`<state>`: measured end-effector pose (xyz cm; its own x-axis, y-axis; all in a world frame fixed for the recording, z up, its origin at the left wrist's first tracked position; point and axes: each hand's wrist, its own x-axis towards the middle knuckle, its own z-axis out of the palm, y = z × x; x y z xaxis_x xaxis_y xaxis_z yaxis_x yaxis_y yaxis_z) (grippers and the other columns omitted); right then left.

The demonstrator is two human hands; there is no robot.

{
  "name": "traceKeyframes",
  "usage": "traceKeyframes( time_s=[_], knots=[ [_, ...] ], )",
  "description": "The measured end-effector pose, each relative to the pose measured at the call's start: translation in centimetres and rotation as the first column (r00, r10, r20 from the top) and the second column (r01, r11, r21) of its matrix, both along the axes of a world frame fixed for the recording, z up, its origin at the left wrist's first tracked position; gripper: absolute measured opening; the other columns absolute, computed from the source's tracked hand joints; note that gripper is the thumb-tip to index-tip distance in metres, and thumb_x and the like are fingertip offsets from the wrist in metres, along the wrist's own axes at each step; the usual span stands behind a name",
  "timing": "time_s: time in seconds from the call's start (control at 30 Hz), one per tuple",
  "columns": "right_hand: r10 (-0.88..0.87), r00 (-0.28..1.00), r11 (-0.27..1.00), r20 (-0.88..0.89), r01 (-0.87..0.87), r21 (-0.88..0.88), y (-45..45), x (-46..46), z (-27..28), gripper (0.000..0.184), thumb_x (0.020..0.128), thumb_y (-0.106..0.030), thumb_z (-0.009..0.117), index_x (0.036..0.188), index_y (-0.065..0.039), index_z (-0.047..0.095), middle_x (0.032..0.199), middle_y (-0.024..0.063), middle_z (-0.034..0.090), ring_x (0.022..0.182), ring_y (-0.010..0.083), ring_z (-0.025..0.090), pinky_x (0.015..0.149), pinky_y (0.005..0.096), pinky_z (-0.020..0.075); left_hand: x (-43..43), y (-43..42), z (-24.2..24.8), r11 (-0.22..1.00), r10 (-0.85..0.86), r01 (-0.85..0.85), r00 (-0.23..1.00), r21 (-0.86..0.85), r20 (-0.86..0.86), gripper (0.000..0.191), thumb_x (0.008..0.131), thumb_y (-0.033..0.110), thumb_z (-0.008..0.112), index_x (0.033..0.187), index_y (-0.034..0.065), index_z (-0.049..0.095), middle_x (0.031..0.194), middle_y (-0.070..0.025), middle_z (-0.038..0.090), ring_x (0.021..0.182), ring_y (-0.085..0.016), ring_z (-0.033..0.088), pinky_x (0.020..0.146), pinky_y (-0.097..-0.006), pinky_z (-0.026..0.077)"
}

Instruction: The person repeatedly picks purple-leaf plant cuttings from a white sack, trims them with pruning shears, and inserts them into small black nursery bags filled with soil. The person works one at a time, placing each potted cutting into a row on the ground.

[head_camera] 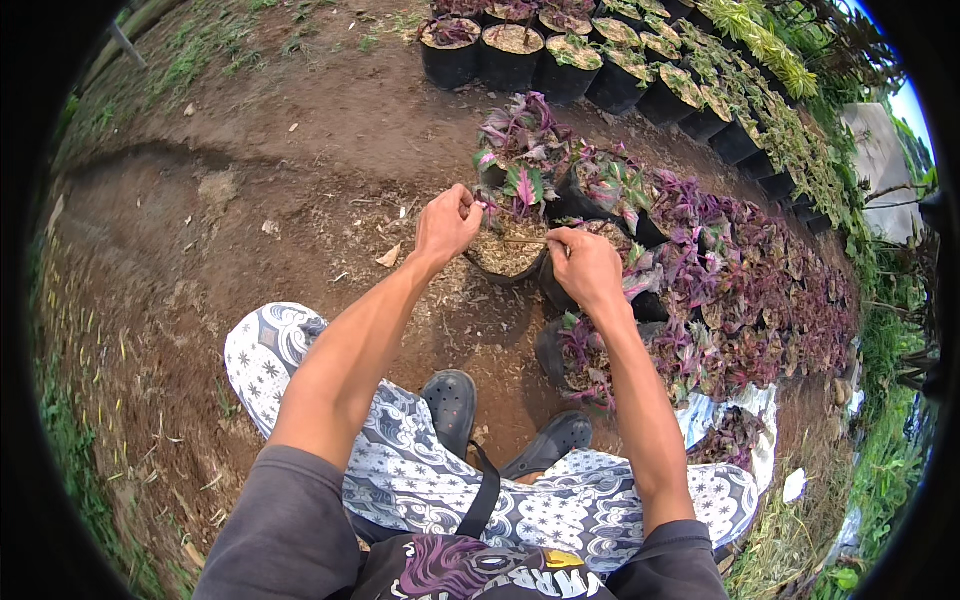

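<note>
A black grow bag (507,276) filled with dry chopped mulch stands on the soil in front of me, a purple-and-green leafy plant (523,187) at its far side. My left hand (448,223) is above the bag's left rim, thumb and fingertips pinched together by a small pinkish leaf; whether it grips the leaf I cannot tell. Over the right rim is my right hand (585,264), fingers curled, with its fingertips at the end of a thin brown stick (525,241) that lies across above the mulch.
Bagged purple plants (697,240) crowd the right side. Rows of black grow bags (566,81) curve along the far side. Bare soil (315,157) spreads to the left. My dark clogs (450,405) rest below the bag; white plastic sheeting (763,427) lies at lower right.
</note>
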<state>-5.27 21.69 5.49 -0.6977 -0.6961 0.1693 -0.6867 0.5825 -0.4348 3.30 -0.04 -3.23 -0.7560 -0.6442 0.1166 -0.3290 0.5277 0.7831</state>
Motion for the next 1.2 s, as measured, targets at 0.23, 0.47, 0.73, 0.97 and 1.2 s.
traceKeyframes(
  time_s=[0.23, 0.47, 0.73, 0.97, 1.2],
  knots=[
    [-0.048, 0.999, 0.993, 0.027, 0.050, -0.104, 0.4, -0.1, -1.8, 0.017, 0.090, -0.018, 0.066, 0.100, -0.010, 0.077, 0.095, 0.0139, 0.075, 0.087, 0.0355, 0.071, 0.077, 0.0443, 0.0571, 2.3, 1.0, -1.6, 0.672, -0.611, 0.604, 0.779, -0.428, 0.140, 0.028, 0.088, 0.023, 0.065, 0.109, 0.0068, 0.074, 0.113, -0.0085, 0.070, 0.095, -0.029, 0.067, 0.084, -0.0401, 0.056],
    [-0.093, 0.996, 0.994, 0.011, 0.092, 0.053, 1.3, -1.1, 0.2, 0.018, 0.090, -0.020, 0.065, 0.098, -0.011, 0.078, 0.094, 0.0145, 0.075, 0.085, 0.0354, 0.072, 0.076, 0.0438, 0.0571, 2.0, 0.4, -1.9, 0.708, -0.432, 0.449, 0.886, -0.545, 0.169, 0.023, 0.090, 0.021, 0.066, 0.105, 0.0058, 0.074, 0.113, -0.0064, 0.069, 0.097, -0.024, 0.065, 0.083, -0.0379, 0.055],
    [0.017, 0.998, 0.999, -0.057, -0.015, 0.049, 1.4, -0.7, 2.0, 0.017, 0.089, -0.019, 0.065, 0.097, -0.010, 0.077, 0.093, 0.0137, 0.074, 0.086, 0.0346, 0.071, 0.076, 0.0452, 0.0567, 1.7, 1.2, -1.3, 0.702, -0.498, 0.546, 0.835, -0.457, 0.234, 0.026, 0.088, 0.020, 0.069, 0.112, 0.0104, 0.072, 0.101, -0.0064, 0.063, 0.090, -0.026, 0.066, 0.077, -0.0376, 0.055],
    [0.306, 0.923, 0.925, -0.235, -0.230, 0.301, -0.7, -0.3, 1.3, 0.011, 0.084, -0.009, 0.061, 0.086, -0.006, 0.071, 0.084, 0.0120, 0.070, 0.085, 0.0324, 0.069, 0.071, 0.0458, 0.0558, 1.9, 2.6, -1.4, 0.662, -0.544, 0.596, 0.799, -0.454, 0.254, 0.031, 0.090, 0.025, 0.067, 0.118, 0.0140, 0.072, 0.101, -0.0060, 0.062, 0.094, -0.026, 0.065, 0.079, -0.0393, 0.054],
    [0.371, 0.870, 0.911, -0.326, -0.273, 0.308, -1.8, -0.2, 2.5, 0.010, 0.080, -0.008, 0.060, 0.077, -0.006, 0.069, 0.086, 0.0100, 0.070, 0.086, 0.0290, 0.067, 0.072, 0.0424, 0.0569, 1.6, 1.9, -1.6, 0.682, -0.544, 0.586, 0.806, -0.437, 0.233, 0.027, 0.090, 0.026, 0.067, 0.113, 0.0114, 0.070, 0.102, -0.0076, 0.061, 0.092, -0.027, 0.065, 0.080, -0.0398, 0.054]
  ],
)
